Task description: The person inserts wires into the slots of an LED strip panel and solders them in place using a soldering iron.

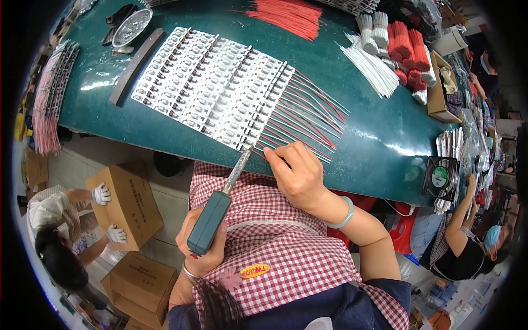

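My left hand (217, 248) is closed around the dark green body of a soldering gun (210, 223). Its metal tip reaches up to the near right corner of a white panel of small circuit boards (214, 82) lying on the table. Just right of that corner, my right hand (300, 176) has thumb and forefinger pinched on the end of a thin wire, which is mostly hidden by the fingers. Along the panel's right edge, red and white wires (308, 118) fan out over the green tabletop.
A dark bar (137, 66) lies left of the panel, with a metal dish (132, 27) beyond it. Red wires (286, 16), loose white wires (371, 69) and red bundles (404, 44) lie farther back. A black fan (441, 176) stands at right. Co-workers are on both sides; one handles a cardboard box (129, 203).
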### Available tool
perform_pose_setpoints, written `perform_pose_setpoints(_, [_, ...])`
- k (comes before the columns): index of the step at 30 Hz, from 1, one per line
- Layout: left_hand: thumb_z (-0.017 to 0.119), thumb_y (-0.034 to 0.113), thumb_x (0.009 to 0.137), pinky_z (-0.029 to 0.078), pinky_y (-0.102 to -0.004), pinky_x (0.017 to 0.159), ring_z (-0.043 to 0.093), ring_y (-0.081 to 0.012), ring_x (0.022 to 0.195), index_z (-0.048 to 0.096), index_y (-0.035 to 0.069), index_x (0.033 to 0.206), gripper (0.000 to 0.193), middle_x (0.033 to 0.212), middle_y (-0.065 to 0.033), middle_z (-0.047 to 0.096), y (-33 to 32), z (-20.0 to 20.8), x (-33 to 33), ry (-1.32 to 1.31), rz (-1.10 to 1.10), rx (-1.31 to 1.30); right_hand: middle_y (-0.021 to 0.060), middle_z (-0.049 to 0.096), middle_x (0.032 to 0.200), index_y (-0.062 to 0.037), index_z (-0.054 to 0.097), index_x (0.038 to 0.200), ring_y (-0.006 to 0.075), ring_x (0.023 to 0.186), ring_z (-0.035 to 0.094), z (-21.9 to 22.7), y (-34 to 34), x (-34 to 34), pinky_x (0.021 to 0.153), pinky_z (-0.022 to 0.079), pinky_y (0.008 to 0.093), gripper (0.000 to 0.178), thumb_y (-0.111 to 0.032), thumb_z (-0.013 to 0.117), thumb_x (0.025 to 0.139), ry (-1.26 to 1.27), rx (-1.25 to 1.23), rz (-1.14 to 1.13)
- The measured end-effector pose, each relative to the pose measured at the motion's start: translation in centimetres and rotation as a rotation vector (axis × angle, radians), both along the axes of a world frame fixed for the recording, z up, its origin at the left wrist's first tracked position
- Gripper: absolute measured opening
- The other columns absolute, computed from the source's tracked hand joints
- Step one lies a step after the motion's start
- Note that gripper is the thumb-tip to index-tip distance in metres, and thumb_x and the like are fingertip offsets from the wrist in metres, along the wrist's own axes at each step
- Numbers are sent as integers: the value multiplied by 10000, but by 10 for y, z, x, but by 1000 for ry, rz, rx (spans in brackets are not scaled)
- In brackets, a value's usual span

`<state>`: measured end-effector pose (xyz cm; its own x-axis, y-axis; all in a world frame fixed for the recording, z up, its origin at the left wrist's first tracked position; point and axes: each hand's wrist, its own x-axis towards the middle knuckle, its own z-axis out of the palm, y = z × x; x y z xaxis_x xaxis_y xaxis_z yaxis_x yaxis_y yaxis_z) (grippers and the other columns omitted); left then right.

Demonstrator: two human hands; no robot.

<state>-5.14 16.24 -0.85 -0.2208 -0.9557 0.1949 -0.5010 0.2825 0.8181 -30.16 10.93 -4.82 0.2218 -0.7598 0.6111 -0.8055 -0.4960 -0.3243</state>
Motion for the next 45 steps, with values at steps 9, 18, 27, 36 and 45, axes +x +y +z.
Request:
perform_pose_setpoints(9, [753, -21, 775, 539, -331, 650, 675, -281, 755, 687, -61, 963, 203, 896, -161, 667, 2, -1, 1, -34, -3, -60, 74, 617, 798, 18, 687, 1004, 220, 689, 592, -1, -1, 0, 558, 480, 328, 298, 60, 741, 714, 1, -8, 2])
perform_pose_setpoints(18, [704, -61, 876, 406, -238, 515, 521, -80, 603, 631, -49, 1190, 323, 977, -90, 657, -12, -14, 26, 172, 224, 37, 71, 614, 795, 13, 696, 988, 224, 681, 582, 3, -4, 4, 564, 473, 336, 272, 59, 748, 725, -9, 6, -3])
perform_pose_setpoints(27, [737, -5, 884, 544, -276, 788, 680, -142, 830, 667, -63, 1166, 296, 1015, -69, 724, -135, 67, 17, 407, 507, -302, 82, 626, 832, 6, 699, 1011, 255, 732, 601, 37, -14, -17, 610, 495, 358, 244, 43, 733, 773, -99, 43, -7])
perform_pose_setpoints(36, [729, 10, 813, 367, -243, 417, 518, -74, 482, 683, -27, 857, 73, 686, -29, 637, -268, 40, 33, 667, 404, -72, 119, 624, 996, -6, 691, 1086, 315, 922, 593, 22, -102, -129, 791, 503, 405, 288, 5, 725, 800, 202, -46, -408])
perform_pose_setpoints(45, [730, 5, 832, 404, -239, 443, 531, -85, 491, 681, -63, 962, 154, 692, -46, 636, -177, 41, 6, 822, 275, 185, 122, 604, 974, -26, 681, 993, 316, 916, 590, -16, -135, -178, 793, 495, 413, 168, -64, 716, 833, 355, 29, -544])
